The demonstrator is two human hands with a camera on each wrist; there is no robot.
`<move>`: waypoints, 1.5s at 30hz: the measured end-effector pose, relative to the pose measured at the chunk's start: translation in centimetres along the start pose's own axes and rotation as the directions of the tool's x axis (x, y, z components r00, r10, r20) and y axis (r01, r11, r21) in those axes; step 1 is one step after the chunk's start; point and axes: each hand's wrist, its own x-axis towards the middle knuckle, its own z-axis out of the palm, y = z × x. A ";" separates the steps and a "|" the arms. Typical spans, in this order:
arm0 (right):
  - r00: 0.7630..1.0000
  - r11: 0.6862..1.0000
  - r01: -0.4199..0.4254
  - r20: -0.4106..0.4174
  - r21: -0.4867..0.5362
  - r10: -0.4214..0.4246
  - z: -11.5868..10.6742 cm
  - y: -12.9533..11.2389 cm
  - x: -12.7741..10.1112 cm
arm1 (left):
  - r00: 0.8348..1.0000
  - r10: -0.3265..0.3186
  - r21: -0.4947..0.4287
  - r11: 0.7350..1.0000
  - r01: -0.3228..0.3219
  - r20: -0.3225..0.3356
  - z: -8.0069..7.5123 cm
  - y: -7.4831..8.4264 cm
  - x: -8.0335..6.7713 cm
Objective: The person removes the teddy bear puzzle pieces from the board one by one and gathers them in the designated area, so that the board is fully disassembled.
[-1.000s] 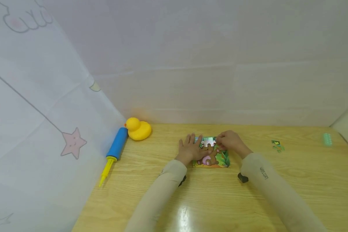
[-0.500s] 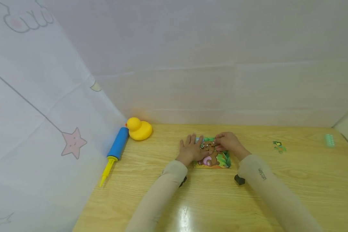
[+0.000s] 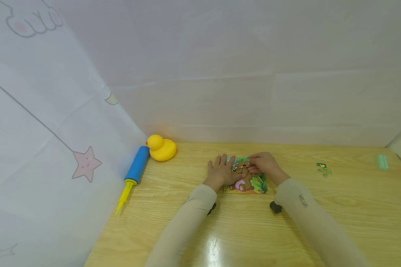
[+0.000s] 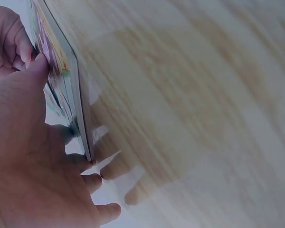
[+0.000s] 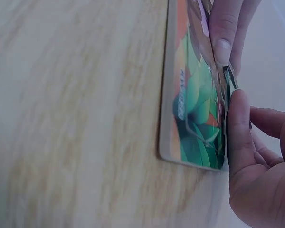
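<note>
Head view shows the left hand (image 3: 221, 171) lying flat with fingers straight and spread on the left part of a small jigsaw puzzle board (image 3: 252, 184), its thumb reaching across the picture. The right hand (image 3: 263, 163) sits at the board's far right part with fingers curled down onto a brown puzzle piece (image 3: 242, 166); whether it pinches that piece or only presses it into place cannot be told from here. Both hands hide much of the board, so only a brown bear figure, a pink patch and green leaves show. The board lies flat on the wooden table (image 3: 337, 207), near its far edge, about midway across.

In the left wrist view the palm (image 4: 23, 156) fills the lower left, and the board (image 4: 61, 80) is seen only edge-on and blurred. In the right wrist view the right thumb (image 5: 238, 128) lies along the board's (image 5: 192, 118) edge, with another fingertip on the picture; small lettering on the green area is too blurred to read.

Beige sleeves cover both forearms. The right sleeve (image 3: 307, 211) carries a small dark mark, unreadable. A loose puzzle piece (image 3: 322, 169) lies well off to the right, with a pale green object (image 3: 382, 162), too blurred to identify, beyond it. A yellow rubber duck (image 3: 160, 148) and a blue and yellow pump (image 3: 132, 176) rest at the table's left, against a pale sheet (image 3: 46, 129) printed with a star.
</note>
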 end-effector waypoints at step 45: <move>0.998 0.934 -0.022 -0.042 0.357 0.040 -18.1 5.9 -8.4 | 1.000 0.016 0.020 1.000 -0.016 -0.007 -0.8 0.2 -1.0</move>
